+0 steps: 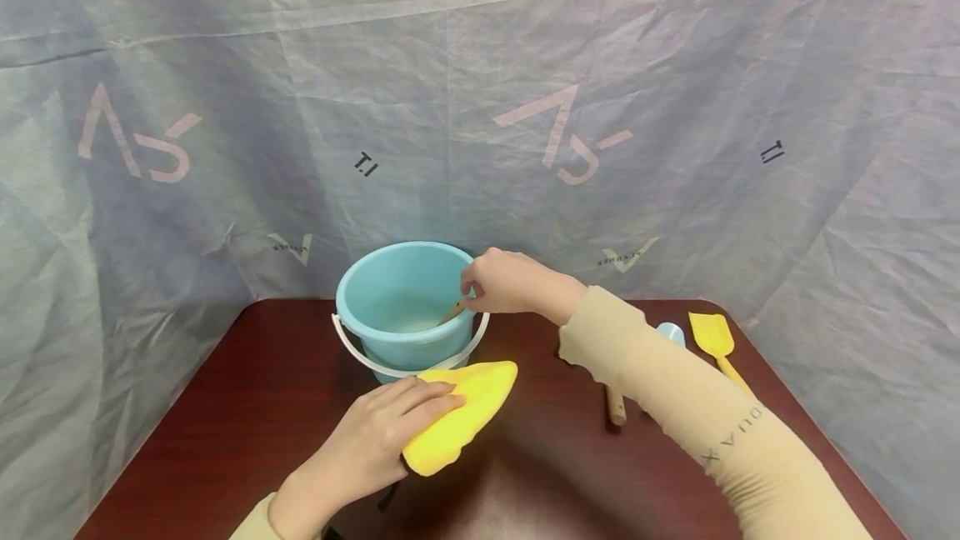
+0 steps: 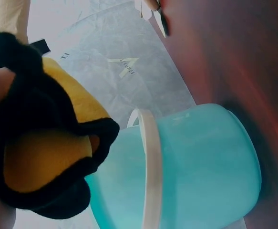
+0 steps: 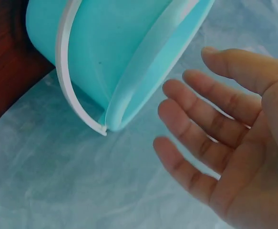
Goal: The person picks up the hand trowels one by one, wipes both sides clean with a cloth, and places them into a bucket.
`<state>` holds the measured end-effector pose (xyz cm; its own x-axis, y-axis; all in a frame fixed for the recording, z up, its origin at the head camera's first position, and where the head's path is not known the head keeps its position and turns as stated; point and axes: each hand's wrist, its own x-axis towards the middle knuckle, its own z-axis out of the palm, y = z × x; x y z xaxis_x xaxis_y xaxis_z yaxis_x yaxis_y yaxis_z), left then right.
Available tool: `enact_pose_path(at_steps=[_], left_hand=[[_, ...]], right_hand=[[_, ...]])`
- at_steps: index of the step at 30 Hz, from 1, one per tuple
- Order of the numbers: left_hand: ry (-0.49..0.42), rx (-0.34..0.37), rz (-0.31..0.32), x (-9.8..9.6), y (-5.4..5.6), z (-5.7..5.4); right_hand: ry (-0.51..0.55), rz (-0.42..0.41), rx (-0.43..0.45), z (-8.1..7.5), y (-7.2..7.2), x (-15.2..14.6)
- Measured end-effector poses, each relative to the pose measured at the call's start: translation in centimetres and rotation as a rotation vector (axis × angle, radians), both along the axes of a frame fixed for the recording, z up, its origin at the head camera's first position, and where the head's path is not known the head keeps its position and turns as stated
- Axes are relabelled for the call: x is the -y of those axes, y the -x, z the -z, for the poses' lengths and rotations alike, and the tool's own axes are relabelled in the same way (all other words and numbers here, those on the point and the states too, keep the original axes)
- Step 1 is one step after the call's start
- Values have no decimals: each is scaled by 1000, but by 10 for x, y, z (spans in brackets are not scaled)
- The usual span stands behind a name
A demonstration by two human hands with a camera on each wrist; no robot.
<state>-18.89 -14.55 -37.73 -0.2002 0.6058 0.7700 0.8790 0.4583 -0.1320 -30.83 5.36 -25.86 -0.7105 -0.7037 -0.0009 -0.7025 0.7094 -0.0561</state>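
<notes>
My left hand (image 1: 378, 432) grips a soft yellow fabric piece (image 1: 468, 419) in front of the bucket. The left wrist view shows black edging round an opening in this fabric piece (image 2: 48, 160). A light blue bucket (image 1: 412, 348) with a white handle (image 1: 352, 352) stands on the table. At the bucket's right rim is my right hand (image 1: 506, 280), and a brown stick-like piece (image 1: 453, 311) shows just below its fingertips, inside the bucket. In the right wrist view, the fingers of that right hand (image 3: 229, 124) are spread and loosely bent beside the bucket's rim, with nothing between them.
On the right of the dark red table (image 1: 225, 398) lies a yellow toy shovel (image 1: 714, 336). Under the right sleeve show a wooden handle (image 1: 616, 405) and a light blue piece (image 1: 671, 333). A grey printed sheet (image 1: 450, 107) hangs behind the table.
</notes>
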Motion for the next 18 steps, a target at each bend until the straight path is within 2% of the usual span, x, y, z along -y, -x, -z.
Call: enact_pose_path(at_steps=[6,11,18], left_hand=[[-16,-18,3,0,2,-2],[-32,-37,0,0,3,-2],[-36,-37,-13,3,2,-2]], right_hand=[[151,84,-46,-3,-14,-35],[246,196,-61,5,-19,-70],[311,367,3,23,-29,-114]])
